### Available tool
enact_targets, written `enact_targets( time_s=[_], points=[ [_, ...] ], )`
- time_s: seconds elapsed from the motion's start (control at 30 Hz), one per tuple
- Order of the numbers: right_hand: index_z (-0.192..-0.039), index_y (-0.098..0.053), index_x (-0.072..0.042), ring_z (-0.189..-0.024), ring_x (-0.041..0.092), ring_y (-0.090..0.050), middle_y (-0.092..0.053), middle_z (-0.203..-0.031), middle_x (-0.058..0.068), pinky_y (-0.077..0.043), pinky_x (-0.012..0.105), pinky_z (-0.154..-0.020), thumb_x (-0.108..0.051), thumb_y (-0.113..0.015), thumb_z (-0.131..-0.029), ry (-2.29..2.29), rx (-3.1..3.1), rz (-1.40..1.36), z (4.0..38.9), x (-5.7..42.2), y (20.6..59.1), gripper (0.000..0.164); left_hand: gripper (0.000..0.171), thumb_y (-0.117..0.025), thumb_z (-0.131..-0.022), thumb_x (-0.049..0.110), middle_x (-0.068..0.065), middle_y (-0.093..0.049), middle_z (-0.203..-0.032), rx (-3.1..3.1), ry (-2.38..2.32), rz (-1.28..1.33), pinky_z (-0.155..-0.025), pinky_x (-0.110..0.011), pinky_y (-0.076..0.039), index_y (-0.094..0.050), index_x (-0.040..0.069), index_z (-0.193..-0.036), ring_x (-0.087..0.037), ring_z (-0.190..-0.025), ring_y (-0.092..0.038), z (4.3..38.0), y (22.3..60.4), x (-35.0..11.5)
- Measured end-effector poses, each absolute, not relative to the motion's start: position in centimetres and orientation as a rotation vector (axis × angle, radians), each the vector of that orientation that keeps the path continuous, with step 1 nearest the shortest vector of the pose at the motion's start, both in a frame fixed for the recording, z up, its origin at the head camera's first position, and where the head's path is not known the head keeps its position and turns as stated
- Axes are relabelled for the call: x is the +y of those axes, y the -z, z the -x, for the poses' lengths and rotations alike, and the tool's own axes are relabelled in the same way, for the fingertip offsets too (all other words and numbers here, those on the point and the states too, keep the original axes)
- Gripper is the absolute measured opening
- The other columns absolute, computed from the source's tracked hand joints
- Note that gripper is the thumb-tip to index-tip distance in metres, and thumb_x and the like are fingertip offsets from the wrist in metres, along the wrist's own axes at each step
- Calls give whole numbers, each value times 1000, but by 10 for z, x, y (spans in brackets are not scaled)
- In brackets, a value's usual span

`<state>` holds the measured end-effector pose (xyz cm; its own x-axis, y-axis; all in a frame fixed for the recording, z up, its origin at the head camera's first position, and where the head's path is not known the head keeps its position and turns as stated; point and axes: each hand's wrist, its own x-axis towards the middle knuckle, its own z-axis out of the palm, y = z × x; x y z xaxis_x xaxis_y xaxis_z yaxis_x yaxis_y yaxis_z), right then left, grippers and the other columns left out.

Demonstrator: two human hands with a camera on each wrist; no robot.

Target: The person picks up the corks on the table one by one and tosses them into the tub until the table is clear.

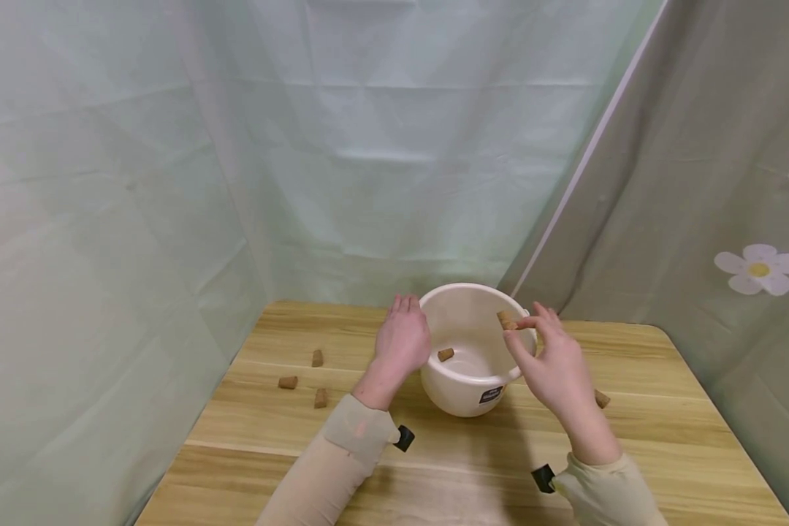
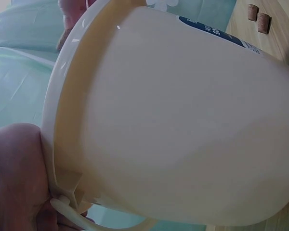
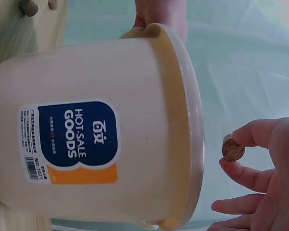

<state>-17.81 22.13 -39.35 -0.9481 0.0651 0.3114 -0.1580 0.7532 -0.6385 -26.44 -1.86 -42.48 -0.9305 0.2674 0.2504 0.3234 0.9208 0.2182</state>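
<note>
A cream plastic bucket (image 1: 456,397) stands upright on the wooden table. My left hand (image 1: 402,334) grips its left rim, beside the handle's end (image 2: 70,204) in the left wrist view. Between thumb and forefinger, my right hand (image 1: 557,361) pinches a cork (image 3: 233,148) just over the bucket's right rim; its other fingers spread loosely. Another cork (image 1: 446,355) lies inside the bucket, on the bottom. The bucket's front carries a dark blue label (image 3: 82,137) with white lettering.
To the left of the bucket, three corks lie apart: one farther back (image 1: 318,358), one leftmost (image 1: 288,382) and one nearer (image 1: 321,398). A cork (image 1: 602,399) on the right is partly hidden by my right wrist. Pale curtains (image 1: 394,183) hang around the table (image 1: 671,424).
</note>
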Motion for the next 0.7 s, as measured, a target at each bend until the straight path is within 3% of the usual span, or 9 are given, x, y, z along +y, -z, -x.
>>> enact_targets(
  time_s=[0.37, 0.7],
  points=[
    [-121, -71, -7, -158, 50, -22, -36, -168, 27, -25, 74, -121, -39, -67, -105, -953, -2698, -130, 184, 209, 398, 35, 48, -37, -115, 13, -32, -54, -151, -2878, 384, 442, -125, -48, -35, -47, -20, -149, -46, -149, -45, 265, 425, -21],
    [-113, -74, -8, -157, 54, -20, -35, -166, 31, -32, 81, -112, -33, -70, -103, -867, -2726, -156, 187, 199, 401, 28, 49, -37, -115, 14, -31, -53, -153, -2890, 331, 469, -126, -48, -33, -46, -18, -150, -46, -149, -45, 265, 425, -20]
  ],
)
